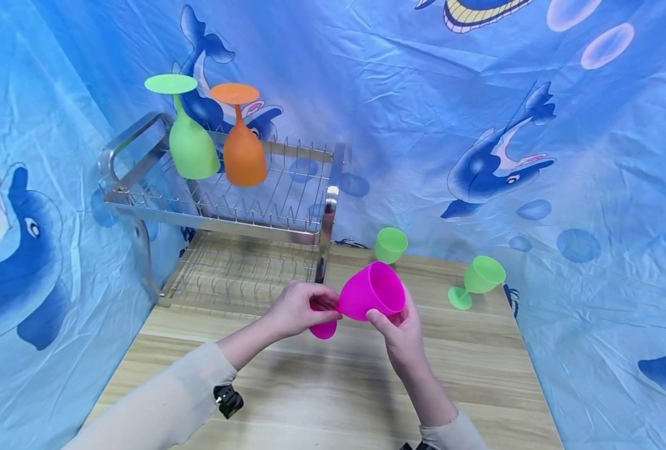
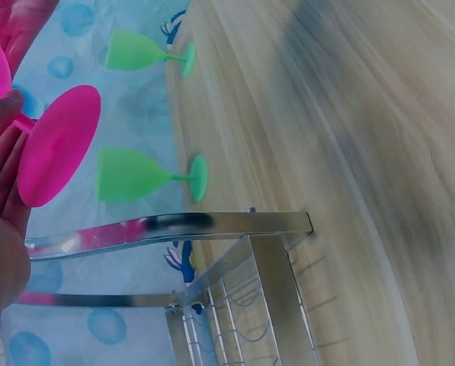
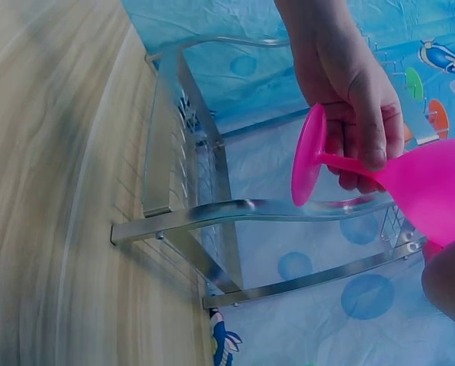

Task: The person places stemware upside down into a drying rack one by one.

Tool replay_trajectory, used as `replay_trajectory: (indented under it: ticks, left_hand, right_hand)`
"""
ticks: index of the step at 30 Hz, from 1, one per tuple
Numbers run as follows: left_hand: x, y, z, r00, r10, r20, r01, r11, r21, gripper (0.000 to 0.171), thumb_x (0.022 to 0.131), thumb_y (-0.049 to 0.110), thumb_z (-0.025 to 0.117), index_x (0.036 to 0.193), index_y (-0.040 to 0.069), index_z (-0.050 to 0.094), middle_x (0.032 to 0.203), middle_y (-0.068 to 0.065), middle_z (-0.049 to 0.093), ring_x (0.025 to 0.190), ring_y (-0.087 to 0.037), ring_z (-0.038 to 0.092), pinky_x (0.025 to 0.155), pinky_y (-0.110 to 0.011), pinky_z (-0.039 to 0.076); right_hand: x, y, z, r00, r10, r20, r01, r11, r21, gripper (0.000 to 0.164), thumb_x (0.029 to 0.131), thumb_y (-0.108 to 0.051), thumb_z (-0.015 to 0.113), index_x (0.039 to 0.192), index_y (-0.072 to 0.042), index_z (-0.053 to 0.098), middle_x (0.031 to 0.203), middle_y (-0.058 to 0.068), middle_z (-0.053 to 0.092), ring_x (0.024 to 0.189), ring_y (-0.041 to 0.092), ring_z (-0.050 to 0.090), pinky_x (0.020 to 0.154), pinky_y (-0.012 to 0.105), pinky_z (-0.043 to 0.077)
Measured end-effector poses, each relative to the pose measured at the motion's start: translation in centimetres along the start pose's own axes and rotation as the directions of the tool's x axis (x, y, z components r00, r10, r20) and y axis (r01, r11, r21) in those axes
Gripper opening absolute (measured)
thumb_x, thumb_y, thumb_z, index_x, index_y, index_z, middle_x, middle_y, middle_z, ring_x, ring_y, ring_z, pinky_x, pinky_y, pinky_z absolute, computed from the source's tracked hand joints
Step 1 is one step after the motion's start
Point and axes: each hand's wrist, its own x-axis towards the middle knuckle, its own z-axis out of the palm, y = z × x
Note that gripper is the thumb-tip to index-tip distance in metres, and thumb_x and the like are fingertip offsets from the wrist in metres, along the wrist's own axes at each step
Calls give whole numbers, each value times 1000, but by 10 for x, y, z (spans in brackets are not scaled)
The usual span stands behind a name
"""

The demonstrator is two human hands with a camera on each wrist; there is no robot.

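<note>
A pink plastic goblet [image 1: 361, 297] is held between both hands above the wooden table, tilted so its mouth faces right and toward me. My left hand [image 1: 302, 309] pinches the stem, close to the bowl, with thumb and fingers. The goblet's round pink foot [image 2: 59, 145] stands out past those fingers in the left wrist view. Around the bowl curls my right hand [image 1: 403, 334], its thumb on the near side by the rim and its other fingers largely hidden behind. In the right wrist view the stem [image 3: 349, 163] lies under the left thumb.
A two-tier metal dish rack [image 1: 220, 222] stands back left. Upside down on its upper tier are a green goblet [image 1: 195, 147] and an orange goblet [image 1: 245, 153]. Two green goblets stand on the table [image 1: 451, 375], one at the back [image 1: 391, 244], another farther right [image 1: 483, 275]. A blue printed curtain [image 1: 395, 125] surrounds it.
</note>
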Motion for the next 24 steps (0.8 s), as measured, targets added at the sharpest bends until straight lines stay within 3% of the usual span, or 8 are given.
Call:
replay_trajectory:
  ticks: [5, 8, 13, 15, 17, 21, 24]
  left_hand:
    - [-1, 2, -7, 1000, -5, 9, 5, 1000, -1, 17, 89, 13, 89, 104, 10, 82, 95, 2, 82, 87, -7, 76, 78, -24, 63]
    - [-1, 4, -14, 999, -20, 28, 20, 1000, 9, 16, 89, 14, 89, 103, 10, 82, 95, 2, 82, 87, -8, 77, 79, -24, 63]
    - [-2, 5, -27, 997, -14, 79, 8, 997, 76, 16, 89, 14, 89, 103, 10, 82, 95, 3, 82, 87, -6, 77, 78, -21, 63]
    - [-2, 6, -34, 995, -1, 104, -11, 993, 114, 16, 89, 13, 89, 103, 9, 82, 94, 3, 82, 85, -5, 77, 77, -19, 62]
    - [-1, 8, -40, 991, 15, 134, -34, 989, 142, 16, 88, 11, 89, 102, 8, 82, 93, 2, 82, 84, -4, 77, 75, -18, 62]
    - [0, 14, -54, 980, 16, 198, -52, 982, 180, 14, 88, 8, 88, 101, 7, 82, 91, 2, 81, 81, -3, 76, 73, -18, 62]
    - [0, 18, -64, 970, 11, 242, -62, 977, 206, 12, 88, 6, 88, 98, 7, 82, 88, 4, 80, 79, -1, 74, 72, -17, 61]
  right_hand:
    - [3, -2, -5, 997, -5, 75, 6, 1000, -4, 83, 91, 9, 72, 163, 2, 31, 142, 4, 59, 127, 17, 62, 105, 28, 57]
    - [7, -7, -15, 987, -47, 154, 53, 998, -35, 91, 89, 10, 75, 165, 3, 25, 153, 10, 51, 137, 13, 56, 114, 26, 49]
    - [18, -26, -36, 937, -106, 333, 184, 960, -212, 101, 85, 11, 82, 166, 4, 23, 167, 26, 34, 153, 22, 41, 123, 24, 36]
    - [23, -36, -42, 908, -100, 407, 245, 914, -322, 105, 83, 8, 87, 167, 1, 24, 169, 25, 32, 156, 30, 37, 124, 23, 34]
    - [28, -47, -45, 881, -76, 468, 304, 848, -435, 108, 81, 1, 92, 167, -4, 27, 170, 18, 35, 156, 35, 36, 124, 24, 35]
    - [36, -67, -46, 824, -33, 566, 437, 673, -597, 114, 76, -19, 100, 167, -11, 32, 168, 9, 40, 153, 35, 42, 124, 37, 39]
    - [42, -78, -44, 780, 13, 626, 515, 556, -653, 116, 75, -34, 101, 167, -13, 34, 165, 8, 43, 150, 33, 46, 119, 52, 45]
